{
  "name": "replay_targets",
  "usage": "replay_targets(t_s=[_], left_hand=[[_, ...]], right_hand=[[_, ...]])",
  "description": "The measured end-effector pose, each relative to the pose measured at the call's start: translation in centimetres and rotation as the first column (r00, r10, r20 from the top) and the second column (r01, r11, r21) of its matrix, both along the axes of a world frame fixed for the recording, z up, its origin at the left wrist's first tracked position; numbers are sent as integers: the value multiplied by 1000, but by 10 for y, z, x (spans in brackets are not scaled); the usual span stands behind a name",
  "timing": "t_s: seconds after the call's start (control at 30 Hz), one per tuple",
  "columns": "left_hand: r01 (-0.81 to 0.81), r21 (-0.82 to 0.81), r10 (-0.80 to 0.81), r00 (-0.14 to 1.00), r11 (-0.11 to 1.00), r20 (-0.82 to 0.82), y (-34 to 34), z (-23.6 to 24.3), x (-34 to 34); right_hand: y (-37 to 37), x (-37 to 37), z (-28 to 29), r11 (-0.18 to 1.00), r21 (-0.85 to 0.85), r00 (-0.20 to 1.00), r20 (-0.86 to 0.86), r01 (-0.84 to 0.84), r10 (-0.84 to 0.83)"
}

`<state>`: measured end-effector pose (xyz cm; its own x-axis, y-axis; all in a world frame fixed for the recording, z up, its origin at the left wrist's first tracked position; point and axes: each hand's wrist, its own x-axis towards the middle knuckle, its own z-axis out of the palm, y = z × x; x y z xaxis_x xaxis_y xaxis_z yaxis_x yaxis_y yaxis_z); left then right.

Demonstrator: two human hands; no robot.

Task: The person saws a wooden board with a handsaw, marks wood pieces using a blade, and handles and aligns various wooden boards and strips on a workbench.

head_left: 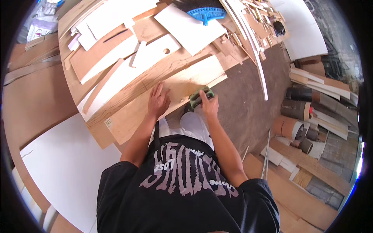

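A long pale wooden board (130, 121) lies aslant along the near edge of the workbench. My left hand (159, 100) rests on its top with the fingers stretched out, pressing on the wood. At the board's near edge, to the right, my right hand (209, 104) is closed round the green and black looped handle of a handsaw (196, 100). The saw's blade cannot be made out from above. A small pale mark shows on the board's edge just left of the saw.
Board offcuts and strips cover the workbench (145, 82), with a blue-backed brush (206, 14) at the far side. Long white strips (261, 83) overhang its right end. A large white panel (70, 171) leans at left. Rolls (286, 127) and planks (311, 163) lie on the right.
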<state>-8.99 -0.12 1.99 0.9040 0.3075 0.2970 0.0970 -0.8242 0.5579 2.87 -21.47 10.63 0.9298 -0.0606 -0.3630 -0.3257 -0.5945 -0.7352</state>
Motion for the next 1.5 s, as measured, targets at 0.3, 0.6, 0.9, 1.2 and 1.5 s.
replay_targets(t_s=[0.3,0.6,0.9,1.2,1.5], left_hand=[[-97,102,107,990,990,-89,-11,-12,28],[-123,166,143,984,978,-110,-13,-13,31],[-119,143,134,986,983,-99,-13,-9,32],[-98,106,112,984,990,-137,-12,-9,28],[-73,134,96,980,988,-172,-8,-1,32]], right_hand=[[-17,14,50,744,-507,511,541,-435,668],[12,65,33,61,-531,140,-111,-845,984],[26,73,42,-189,-518,5,-350,-834,937],[16,35,89,-101,-508,54,-282,-855,958],[34,41,94,-120,-547,49,-285,-829,957]])
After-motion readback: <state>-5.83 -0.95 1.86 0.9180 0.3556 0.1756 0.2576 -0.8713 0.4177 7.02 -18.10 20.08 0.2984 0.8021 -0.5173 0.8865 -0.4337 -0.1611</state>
